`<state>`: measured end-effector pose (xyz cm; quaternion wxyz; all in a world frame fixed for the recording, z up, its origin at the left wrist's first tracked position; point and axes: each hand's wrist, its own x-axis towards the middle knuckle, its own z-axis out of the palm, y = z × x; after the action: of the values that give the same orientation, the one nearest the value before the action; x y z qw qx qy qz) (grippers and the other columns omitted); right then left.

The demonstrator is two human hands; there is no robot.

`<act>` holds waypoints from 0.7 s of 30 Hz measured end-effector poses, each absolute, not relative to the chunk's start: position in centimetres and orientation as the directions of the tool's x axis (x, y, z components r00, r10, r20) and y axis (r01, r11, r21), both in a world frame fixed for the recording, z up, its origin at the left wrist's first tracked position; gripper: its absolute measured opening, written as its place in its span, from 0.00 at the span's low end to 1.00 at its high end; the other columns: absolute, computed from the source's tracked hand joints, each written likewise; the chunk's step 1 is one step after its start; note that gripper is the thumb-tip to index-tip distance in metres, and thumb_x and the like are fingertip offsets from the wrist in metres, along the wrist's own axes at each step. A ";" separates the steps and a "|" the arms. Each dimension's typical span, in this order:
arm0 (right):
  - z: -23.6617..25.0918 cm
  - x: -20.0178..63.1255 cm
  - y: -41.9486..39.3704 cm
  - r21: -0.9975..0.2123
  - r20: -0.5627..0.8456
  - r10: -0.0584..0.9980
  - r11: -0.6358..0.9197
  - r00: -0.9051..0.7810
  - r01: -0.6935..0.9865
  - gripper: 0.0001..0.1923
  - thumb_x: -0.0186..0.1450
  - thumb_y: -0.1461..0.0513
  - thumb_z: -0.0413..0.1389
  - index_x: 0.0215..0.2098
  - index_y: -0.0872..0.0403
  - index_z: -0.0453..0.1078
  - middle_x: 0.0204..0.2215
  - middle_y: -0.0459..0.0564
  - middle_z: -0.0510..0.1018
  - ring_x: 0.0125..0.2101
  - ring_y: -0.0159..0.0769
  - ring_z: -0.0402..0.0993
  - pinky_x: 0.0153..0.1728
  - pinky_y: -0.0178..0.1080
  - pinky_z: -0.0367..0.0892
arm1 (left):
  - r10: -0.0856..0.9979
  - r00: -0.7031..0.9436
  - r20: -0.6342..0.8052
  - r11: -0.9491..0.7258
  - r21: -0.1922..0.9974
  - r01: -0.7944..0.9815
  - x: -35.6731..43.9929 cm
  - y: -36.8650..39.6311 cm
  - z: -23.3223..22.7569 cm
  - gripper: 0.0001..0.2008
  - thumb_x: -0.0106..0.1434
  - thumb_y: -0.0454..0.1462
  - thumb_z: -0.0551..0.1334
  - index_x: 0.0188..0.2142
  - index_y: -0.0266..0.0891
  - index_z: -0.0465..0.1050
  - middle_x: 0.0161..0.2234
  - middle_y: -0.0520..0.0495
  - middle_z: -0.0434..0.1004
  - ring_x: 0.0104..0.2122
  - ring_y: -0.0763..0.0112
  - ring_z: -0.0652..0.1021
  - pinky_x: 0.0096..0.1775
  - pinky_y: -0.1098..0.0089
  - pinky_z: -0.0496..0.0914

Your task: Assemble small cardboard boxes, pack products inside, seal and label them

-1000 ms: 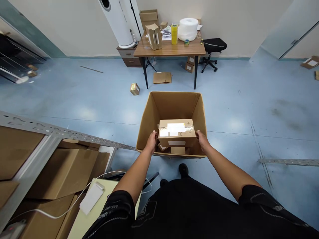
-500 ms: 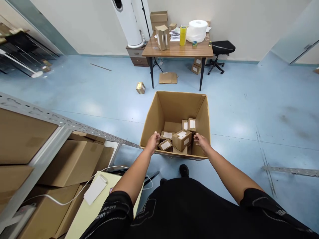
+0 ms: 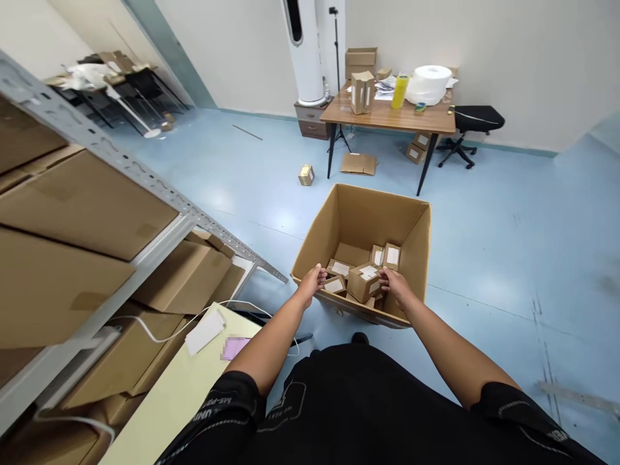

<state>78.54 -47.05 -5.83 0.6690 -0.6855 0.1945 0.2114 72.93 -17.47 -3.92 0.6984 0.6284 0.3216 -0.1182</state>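
Note:
A large open-topped cardboard box (image 3: 382,206) stands in front of me on the floor. Several small taped cartons with white labels lie in its bottom, and the uppermost carton (image 3: 361,284) rests tilted on the others. My left hand (image 3: 312,284) is over the big box's near left rim, empty, fingers loosely bent and apart. On the other side, my right hand (image 3: 394,287) is open, with its fingertips right beside the uppermost carton; whether they touch it I cannot tell. Near my left hand lies another labelled carton (image 3: 334,286).
Metal shelving (image 3: 140,174) with cardboard boxes runs along my left. A pale yellow tabletop (image 3: 179,381) with a white cable lies below it. Beyond the box are a wooden desk (image 3: 387,118), a black chair (image 3: 477,118) and one small carton (image 3: 306,174) on the floor.
The view has swung left, so the big box and desk appear further right. Both hands stay over the box; the right hand now appears closer to the uppermost carton.

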 end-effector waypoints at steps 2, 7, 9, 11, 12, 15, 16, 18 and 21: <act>-5.8 78.8 -46.1 -0.845 -0.535 0.084 -0.063 0.841 -0.531 0.21 0.58 0.43 0.62 0.32 0.51 0.75 0.36 0.49 0.82 0.35 0.36 0.76 0.30 0.33 0.67 | 0.258 0.762 -0.593 0.203 0.805 0.557 71.8 -17.4 -3.9 0.29 0.61 0.62 0.59 0.43 0.41 0.74 0.47 0.39 0.80 0.48 0.58 0.77 0.46 0.62 0.68; -6.4 79.7 -43.3 -0.841 -0.541 0.220 -0.152 0.812 -0.520 0.21 0.58 0.43 0.61 0.32 0.51 0.75 0.35 0.49 0.81 0.35 0.37 0.75 0.31 0.35 0.67 | 0.362 0.726 -0.585 0.260 0.811 0.525 68.9 -16.3 -4.0 0.27 0.62 0.61 0.59 0.43 0.42 0.74 0.46 0.40 0.80 0.47 0.59 0.77 0.45 0.63 0.67; -6.6 80.0 -42.1 -0.837 -0.547 0.270 -0.184 0.792 -0.516 0.20 0.58 0.43 0.61 0.32 0.50 0.75 0.34 0.49 0.81 0.35 0.38 0.75 0.32 0.36 0.67 | 0.417 0.704 -0.575 0.283 0.818 0.501 67.5 -15.5 -3.9 0.26 0.62 0.61 0.59 0.43 0.42 0.73 0.47 0.40 0.80 0.48 0.58 0.77 0.45 0.62 0.68; -6.7 80.1 -40.8 -0.836 -0.549 0.323 -0.217 0.771 -0.504 0.19 0.58 0.43 0.61 0.32 0.50 0.75 0.34 0.49 0.81 0.35 0.38 0.75 0.32 0.36 0.67 | 0.469 0.679 -0.564 0.309 0.825 0.472 65.9 -14.6 -3.9 0.26 0.62 0.60 0.60 0.44 0.42 0.73 0.48 0.40 0.79 0.48 0.58 0.77 0.46 0.62 0.68; -6.7 80.1 -40.1 -0.835 -0.550 0.348 -0.234 0.759 -0.497 0.20 0.58 0.43 0.61 0.32 0.50 0.75 0.35 0.49 0.82 0.35 0.39 0.75 0.32 0.36 0.67 | 0.494 0.664 -0.561 0.324 0.828 0.458 65.0 -14.1 -3.8 0.26 0.62 0.60 0.60 0.44 0.42 0.73 0.49 0.39 0.79 0.49 0.58 0.77 0.46 0.62 0.68; -6.4 79.4 -37.8 -0.830 -0.558 0.406 -0.271 0.723 -0.488 0.19 0.58 0.44 0.61 0.32 0.51 0.75 0.35 0.50 0.82 0.34 0.38 0.75 0.30 0.35 0.67 | 0.557 0.621 -0.552 0.365 0.834 0.414 62.0 -12.7 -3.6 0.25 0.62 0.59 0.61 0.44 0.41 0.73 0.49 0.39 0.78 0.48 0.58 0.77 0.46 0.62 0.69; -6.3 79.0 -37.0 -0.826 -0.563 0.422 -0.281 0.711 -0.488 0.19 0.58 0.45 0.61 0.33 0.51 0.75 0.35 0.50 0.82 0.34 0.38 0.75 0.30 0.35 0.67 | 0.572 0.610 -0.548 0.376 0.836 0.399 60.9 -12.3 -3.5 0.25 0.62 0.58 0.61 0.44 0.41 0.73 0.49 0.39 0.78 0.48 0.59 0.77 0.45 0.62 0.70; -5.9 78.0 -35.3 -0.822 -0.570 0.453 -0.302 0.686 -0.483 0.18 0.58 0.47 0.62 0.34 0.52 0.75 0.36 0.51 0.82 0.32 0.36 0.75 0.29 0.35 0.67 | 0.598 0.593 -0.539 0.394 0.842 0.368 58.5 -11.6 -3.1 0.24 0.62 0.57 0.62 0.43 0.41 0.74 0.50 0.38 0.78 0.47 0.60 0.77 0.44 0.63 0.70; -5.4 75.9 -32.7 -0.844 -0.535 0.536 -0.324 0.653 -0.427 0.17 0.58 0.48 0.63 0.34 0.52 0.76 0.36 0.52 0.83 0.30 0.35 0.75 0.27 0.34 0.67 | 0.632 0.568 -0.528 0.419 0.849 0.323 54.7 -10.5 -2.4 0.23 0.62 0.56 0.63 0.43 0.40 0.74 0.49 0.38 0.78 0.45 0.60 0.77 0.43 0.63 0.71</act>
<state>75.91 -32.74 -5.35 0.5802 -0.6998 -0.0389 0.4148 54.68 -10.54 -2.44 0.7106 0.5280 0.4521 0.1088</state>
